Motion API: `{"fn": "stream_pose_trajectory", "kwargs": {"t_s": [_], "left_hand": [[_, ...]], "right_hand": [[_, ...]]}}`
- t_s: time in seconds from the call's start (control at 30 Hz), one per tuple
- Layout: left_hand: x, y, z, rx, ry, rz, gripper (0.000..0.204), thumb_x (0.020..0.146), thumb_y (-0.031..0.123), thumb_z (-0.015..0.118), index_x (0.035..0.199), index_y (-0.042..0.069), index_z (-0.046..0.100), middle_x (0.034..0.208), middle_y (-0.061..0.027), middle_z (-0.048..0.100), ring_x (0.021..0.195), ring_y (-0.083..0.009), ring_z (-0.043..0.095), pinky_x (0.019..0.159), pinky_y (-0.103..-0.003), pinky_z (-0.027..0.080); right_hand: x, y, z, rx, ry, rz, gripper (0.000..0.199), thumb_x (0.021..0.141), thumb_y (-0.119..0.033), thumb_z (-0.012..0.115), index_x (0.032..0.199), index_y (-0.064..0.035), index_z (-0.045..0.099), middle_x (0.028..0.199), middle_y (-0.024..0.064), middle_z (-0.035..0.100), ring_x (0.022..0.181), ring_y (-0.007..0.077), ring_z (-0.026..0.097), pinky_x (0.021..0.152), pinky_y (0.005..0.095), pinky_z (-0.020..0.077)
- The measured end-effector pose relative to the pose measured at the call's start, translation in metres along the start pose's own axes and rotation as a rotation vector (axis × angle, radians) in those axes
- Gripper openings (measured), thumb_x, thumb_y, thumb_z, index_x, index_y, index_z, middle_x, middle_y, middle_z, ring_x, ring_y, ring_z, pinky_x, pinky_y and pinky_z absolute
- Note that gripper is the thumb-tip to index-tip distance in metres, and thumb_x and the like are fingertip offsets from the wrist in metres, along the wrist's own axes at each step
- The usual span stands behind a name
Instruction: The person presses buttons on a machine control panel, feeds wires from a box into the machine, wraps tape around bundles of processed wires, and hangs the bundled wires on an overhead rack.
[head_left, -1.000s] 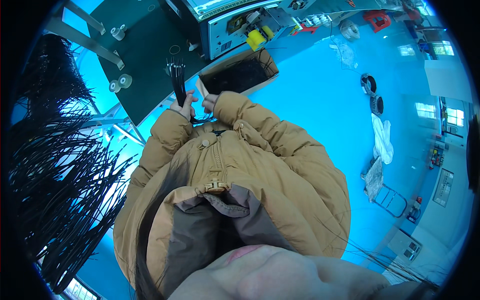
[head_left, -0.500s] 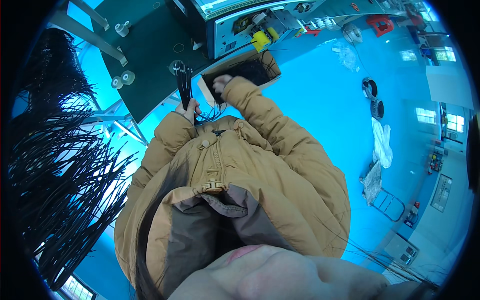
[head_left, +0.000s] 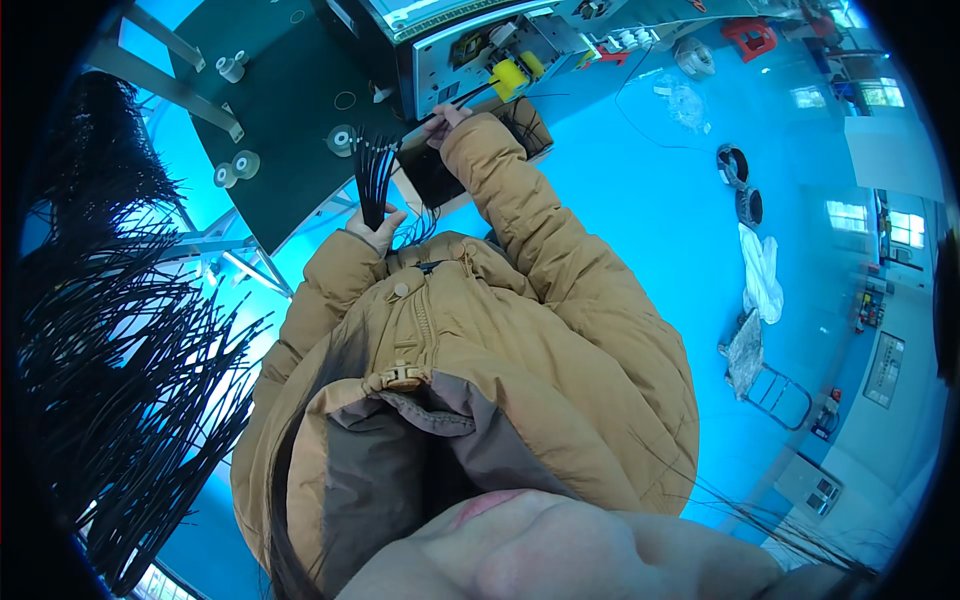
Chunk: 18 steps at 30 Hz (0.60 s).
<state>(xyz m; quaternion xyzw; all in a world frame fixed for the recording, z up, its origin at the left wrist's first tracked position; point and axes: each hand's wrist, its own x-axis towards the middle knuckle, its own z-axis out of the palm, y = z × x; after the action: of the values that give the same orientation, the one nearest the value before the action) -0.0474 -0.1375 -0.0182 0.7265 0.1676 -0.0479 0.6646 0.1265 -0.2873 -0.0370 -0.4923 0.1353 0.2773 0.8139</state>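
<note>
My left hand (head_left: 376,230) is closed round the lower part of a bundle of black wires (head_left: 374,190), whose pale-tipped ends fan upward. Farther off and to the right, my right hand (head_left: 446,124) pinches a thin black wire (head_left: 475,94) that reaches toward a yellow part (head_left: 509,80) on the front of a grey machine (head_left: 440,62). Whether the wire touches that part I cannot tell. Below the machine is a cardboard box (head_left: 403,190) with black wires in it, partly hidden behind my right sleeve.
A dark green table (head_left: 285,110) with several white rolls of tape (head_left: 245,164) is at the far left. Large hanging bunches of black wires (head_left: 130,370) fill the left side. On the blue floor at right lie dark coils (head_left: 749,206), a white bag (head_left: 762,275) and a cart (head_left: 778,398).
My right hand has moved up from over the box to the front of the machine, now with a black wire in it. My left hand keeps hold of the bundle and is slightly lower.
</note>
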Motion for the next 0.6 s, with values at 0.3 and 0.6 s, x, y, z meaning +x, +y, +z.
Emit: {"fn": "stream_pose_trajectory", "kwargs": {"t_s": [0.3, 0.6], "left_hand": [[0.001, -0.001, 0.006, -0.143, 0.074, -0.053, 0.02, 0.075, 0.021, 0.055, 0.084, 0.006, 0.046, 0.048, 0.0005, 0.04, 0.034, -0.0083, 0.038, 0.033, -0.023, 0.032], [0.004, -0.002, 0.007, -0.115, 0.079, -0.06, 0.025, 0.077, 0.027, 0.052, 0.085, 0.004, 0.044, 0.049, 0.0003, 0.038, 0.034, -0.0086, 0.037, 0.033, -0.023, 0.033]], "right_hand": [[-0.021, -0.005, 0.003, -0.133, 0.06, -0.069, 0.021, 0.084, -0.021, 0.035, 0.092, -0.0044, 0.045, 0.069, 0.0074, 0.055, 0.065, 0.0177, 0.054, 0.058, 0.0266, 0.0435], [-0.052, -0.018, 0.005, -0.94, 0.14, -0.304, 0.021, 0.083, -0.021, 0.034, 0.088, -0.0049, 0.046, 0.067, 0.0043, 0.058, 0.062, 0.0156, 0.054, 0.061, 0.0261, 0.0416]]}}
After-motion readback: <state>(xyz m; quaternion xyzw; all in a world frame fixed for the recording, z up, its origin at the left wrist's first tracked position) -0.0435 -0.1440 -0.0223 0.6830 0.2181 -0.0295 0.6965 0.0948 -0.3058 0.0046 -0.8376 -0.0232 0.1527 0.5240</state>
